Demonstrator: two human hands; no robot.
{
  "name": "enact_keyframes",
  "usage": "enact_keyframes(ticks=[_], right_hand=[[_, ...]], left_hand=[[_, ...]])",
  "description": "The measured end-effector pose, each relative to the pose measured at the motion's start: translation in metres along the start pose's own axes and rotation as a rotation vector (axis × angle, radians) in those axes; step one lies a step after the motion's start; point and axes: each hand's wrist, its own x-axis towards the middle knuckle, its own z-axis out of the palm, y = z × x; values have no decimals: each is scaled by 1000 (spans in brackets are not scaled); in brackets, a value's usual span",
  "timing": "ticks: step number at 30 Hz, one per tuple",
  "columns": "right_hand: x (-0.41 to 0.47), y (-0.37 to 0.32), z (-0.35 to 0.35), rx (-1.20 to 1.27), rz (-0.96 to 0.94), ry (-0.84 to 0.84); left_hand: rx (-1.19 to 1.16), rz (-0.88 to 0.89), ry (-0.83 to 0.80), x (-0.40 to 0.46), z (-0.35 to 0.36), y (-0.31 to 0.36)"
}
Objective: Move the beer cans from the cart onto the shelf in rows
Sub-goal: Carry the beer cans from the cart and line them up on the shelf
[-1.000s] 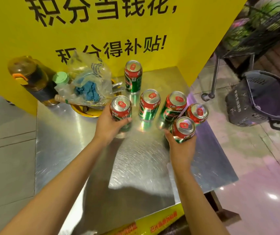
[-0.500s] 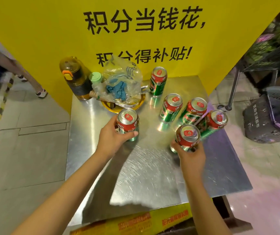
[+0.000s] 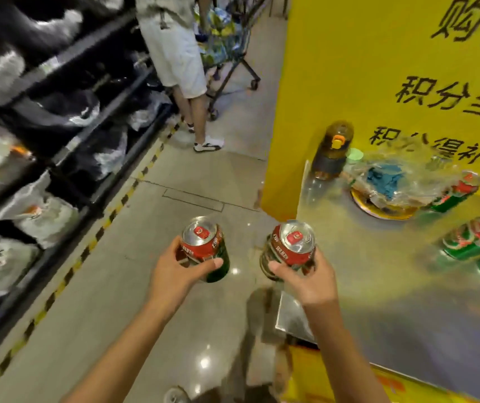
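2 cans are up in the air, 1 in each hand. The left hand point(image 3: 174, 276) has its fingers point(image 3: 211, 263) curled round the left can point(image 3: 203, 248), which hangs over the tiled floor point(image 3: 192, 175), left of the worktop point(image 3: 392, 286). Its long axis runs near upright, tipped a little, silver lid and red pull tab facing up toward the camera, green base pointing down and away. The right hand point(image 3: 310, 279) wraps its fingers point(image 3: 279, 269) round the right can point(image 3: 289, 251), held over the near left edge of the worktop, same attitude: lid up, slightly tilted. Both are smooth aluminium cylinders, red band on top, green below.

The worktop is brushed, shiny metal, backed by a flat yellow board point(image 3: 363, 68) with black characters. On it, far right, more cans point(image 3: 477, 242) stand blurred in a cluster, and 1 single can point(image 3: 456, 193) sits beside a crinkled clear plastic bag point(image 3: 392, 181) on a round yellow dish point(image 3: 378, 210). An amber bottle point(image 3: 331, 152) with an orange clasp stands at the far left corner.

Far left, dark metal shelves point(image 3: 67, 141) hold glossy bagged goods. A person in pale shorts point(image 3: 174, 53) stands by a wire trolley point(image 3: 230, 39).
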Motion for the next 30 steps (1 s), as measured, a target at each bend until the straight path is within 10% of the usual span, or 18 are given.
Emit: enact_keyframes(ticks=[12, 30], right_hand=[[-75, -37, 292, -90, -24, -536], [49, -108, 568, -133, -98, -908]], left_hand=[[-49, -208, 568, -70, -303, -94], [-201, -129, 927, 77, -469, -67]])
